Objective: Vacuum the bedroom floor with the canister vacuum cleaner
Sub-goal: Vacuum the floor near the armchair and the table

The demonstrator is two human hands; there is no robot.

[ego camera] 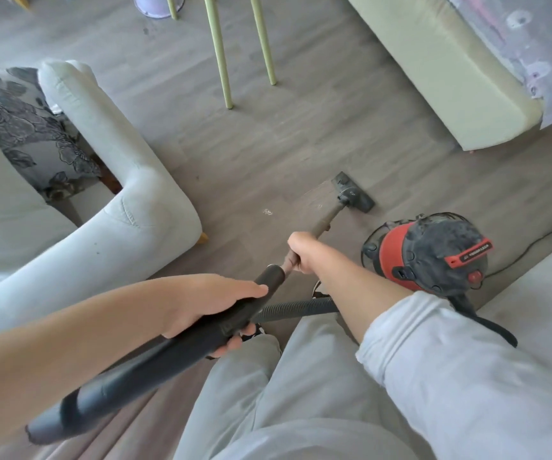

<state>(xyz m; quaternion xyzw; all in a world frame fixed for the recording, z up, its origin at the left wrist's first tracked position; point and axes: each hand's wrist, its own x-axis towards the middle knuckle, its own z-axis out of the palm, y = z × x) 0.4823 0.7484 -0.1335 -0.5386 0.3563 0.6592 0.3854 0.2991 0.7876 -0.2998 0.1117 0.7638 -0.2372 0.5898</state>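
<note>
The left forearm (69, 327) is bare up to the picture's edge, with no sleeve showing on it. The right forearm (360, 290) is bare too, with a pale grey-blue sleeve (467, 366) pushed up and bunched in soft folds above it. The left hand (214, 303) and right hand (304, 252) wear nothing. Both legs are in loose, light grey-green trousers (284, 393) with creased fabric.

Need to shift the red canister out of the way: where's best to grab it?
Take the canister by the red handle bar across its dark top, coming from above. The bar stands up from the lid, while hose and cord leave from the sides.
</note>
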